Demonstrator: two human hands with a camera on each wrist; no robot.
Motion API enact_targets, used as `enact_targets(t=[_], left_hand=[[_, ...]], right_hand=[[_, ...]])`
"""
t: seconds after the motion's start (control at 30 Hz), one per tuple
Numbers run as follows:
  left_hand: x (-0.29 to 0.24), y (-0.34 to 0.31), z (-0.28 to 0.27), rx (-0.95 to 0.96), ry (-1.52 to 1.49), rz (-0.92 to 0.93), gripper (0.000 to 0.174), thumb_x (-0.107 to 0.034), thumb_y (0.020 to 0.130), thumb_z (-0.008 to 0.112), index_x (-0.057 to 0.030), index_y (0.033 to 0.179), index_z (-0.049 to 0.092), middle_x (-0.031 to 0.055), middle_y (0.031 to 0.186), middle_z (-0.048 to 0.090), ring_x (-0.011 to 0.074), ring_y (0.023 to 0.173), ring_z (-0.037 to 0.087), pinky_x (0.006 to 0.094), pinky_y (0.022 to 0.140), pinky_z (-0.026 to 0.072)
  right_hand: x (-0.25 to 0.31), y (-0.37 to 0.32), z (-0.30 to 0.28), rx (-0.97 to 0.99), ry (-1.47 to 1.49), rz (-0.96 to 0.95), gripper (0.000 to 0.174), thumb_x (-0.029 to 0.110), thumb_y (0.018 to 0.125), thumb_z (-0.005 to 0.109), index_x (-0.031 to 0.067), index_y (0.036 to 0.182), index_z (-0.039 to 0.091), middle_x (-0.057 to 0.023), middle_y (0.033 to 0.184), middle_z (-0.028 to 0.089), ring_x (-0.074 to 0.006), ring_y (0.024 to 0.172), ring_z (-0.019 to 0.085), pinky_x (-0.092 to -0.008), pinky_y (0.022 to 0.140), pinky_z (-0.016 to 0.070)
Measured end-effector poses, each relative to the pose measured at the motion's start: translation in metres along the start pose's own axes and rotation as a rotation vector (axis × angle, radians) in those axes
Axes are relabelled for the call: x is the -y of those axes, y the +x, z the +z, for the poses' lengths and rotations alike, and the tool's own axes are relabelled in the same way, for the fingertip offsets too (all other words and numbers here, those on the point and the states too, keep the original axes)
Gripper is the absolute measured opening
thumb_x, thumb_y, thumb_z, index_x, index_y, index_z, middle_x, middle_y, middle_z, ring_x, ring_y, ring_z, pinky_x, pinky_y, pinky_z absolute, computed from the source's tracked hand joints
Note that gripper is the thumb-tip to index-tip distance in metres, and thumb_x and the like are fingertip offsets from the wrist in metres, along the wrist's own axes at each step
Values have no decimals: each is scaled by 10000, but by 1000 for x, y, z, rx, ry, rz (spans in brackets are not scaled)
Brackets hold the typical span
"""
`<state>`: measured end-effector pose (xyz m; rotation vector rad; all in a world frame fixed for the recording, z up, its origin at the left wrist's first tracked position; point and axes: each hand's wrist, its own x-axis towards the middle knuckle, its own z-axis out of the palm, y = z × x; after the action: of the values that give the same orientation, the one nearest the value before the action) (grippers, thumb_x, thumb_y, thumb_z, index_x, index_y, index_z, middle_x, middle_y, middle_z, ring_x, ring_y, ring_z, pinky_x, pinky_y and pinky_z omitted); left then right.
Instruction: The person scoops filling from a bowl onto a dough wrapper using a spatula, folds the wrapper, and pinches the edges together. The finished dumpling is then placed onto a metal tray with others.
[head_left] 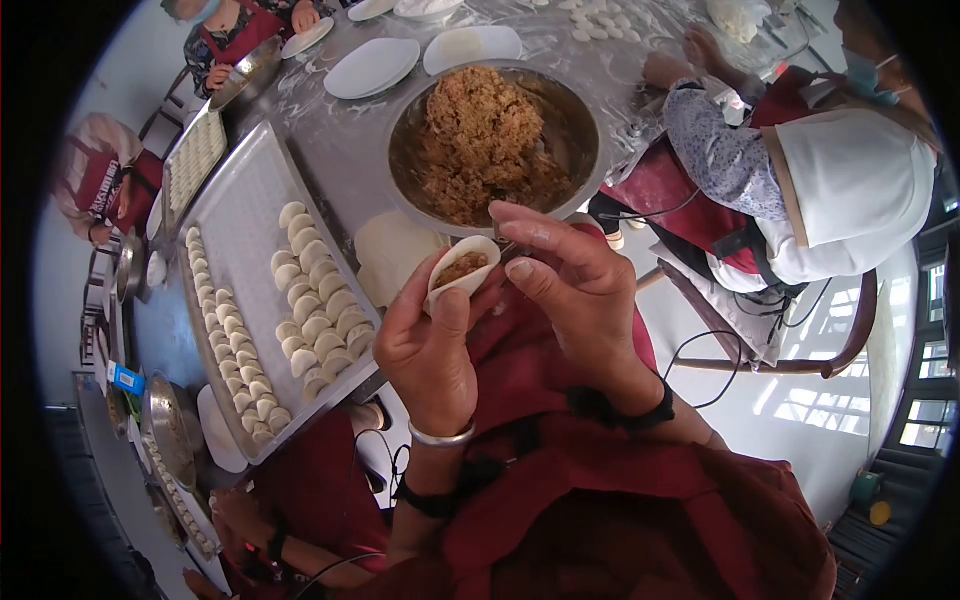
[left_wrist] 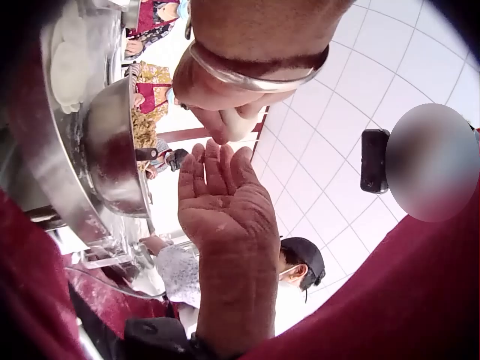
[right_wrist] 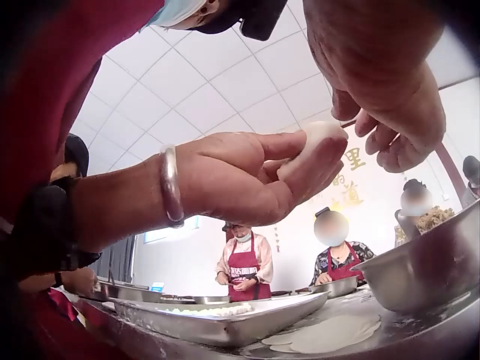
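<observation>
My left hand [head_left: 430, 350] holds a round dough wrapper [head_left: 438, 268], bent upward around brown filling [head_left: 462, 268]. Beside it, the right hand [head_left: 580, 300] has its thumb and forefinger apart, close to the wrapper's right edge. A small thin, dark thing shows between them; whether it is held I cannot tell. In the left wrist view the right hand [left_wrist: 232, 217] shows its palm, fingers loosely bent upward, below the left hand [left_wrist: 225, 90]. The right wrist view shows the wrapper's pale outside [right_wrist: 319, 139] in the left fingers. Behind the hands stands a metal bowl [head_left: 395, 175] of filling [head_left: 480, 130].
Left of the hands lies a metal tray [head_left: 270, 170] with rows of folded dumplings [head_left: 315, 290]. Flat wrappers [head_left: 385, 250] lie between tray and bowl. White plates [head_left: 372, 68] stand farther back. A person in a white cap [head_left: 850, 180] sits at the right; others are around the table.
</observation>
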<state>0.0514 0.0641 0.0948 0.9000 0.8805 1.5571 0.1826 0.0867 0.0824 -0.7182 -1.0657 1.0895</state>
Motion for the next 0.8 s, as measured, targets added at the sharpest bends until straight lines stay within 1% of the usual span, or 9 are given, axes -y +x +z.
enact_targets(t=[0.03,0.1,0.17,0.3,0.47,0.6,0.67,0.8], left_hand=[[-1,0,0,-6,23,13,434,-148,979,577,105,1317,474,188,1228,596,266,1086,632,351,922,555],[0,-1,0,-32,48,60,437,-158,978,580,102,1314,481,184,1222,598,264,1090,629,353,922,551],[3,-2,-1,-62,57,91,437,-157,977,582,102,1314,482,180,1223,599,259,1093,625,352,926,548],[4,-5,1,-91,52,96,424,-145,974,585,100,1308,494,173,1224,600,234,1096,615,338,936,532],[7,-7,3,-92,19,102,401,-105,973,578,97,1310,502,168,1234,597,212,1092,609,326,935,523],[5,-11,2,-48,39,68,395,-73,971,567,103,1317,492,170,1245,592,223,1109,604,335,948,526],[1,-12,5,-29,28,53,396,-67,970,565,107,1317,489,172,1250,588,233,1122,600,345,960,526],[3,-13,2,-12,49,43,396,-71,969,567,111,1313,490,178,1258,584,248,1133,598,365,979,523]], right_hand=[[-2,-2,1,-12,26,44,281,-20,849,683,-14,1130,667,-150,1253,631,-190,1160,588,-306,956,489],[-7,-7,3,-36,78,140,278,-16,845,690,-22,1122,668,-150,1248,634,-188,1149,594,-297,948,489],[-10,-9,7,-40,55,129,271,-13,841,697,-29,1109,670,-149,1241,637,-192,1142,599,-294,944,489],[-8,-11,17,-57,39,131,252,-1,834,709,-35,1081,677,-148,1224,645,-197,1132,606,-296,944,485],[-12,-12,24,-84,38,33,227,-1,828,710,-39,1049,676,-154,1196,657,-213,1115,619,-310,945,486],[-9,-13,23,-117,-52,5,171,-19,825,696,-39,994,678,-155,1162,673,-223,1089,635,-322,925,498],[-7,-12,21,-103,-19,18,148,-24,823,689,-37,970,678,-156,1150,678,-232,1082,641,-329,918,502],[-3,-7,12,-21,-102,-32,130,-21,822,687,-33,951,681,-159,1141,682,-258,1093,640,-342,928,498]])
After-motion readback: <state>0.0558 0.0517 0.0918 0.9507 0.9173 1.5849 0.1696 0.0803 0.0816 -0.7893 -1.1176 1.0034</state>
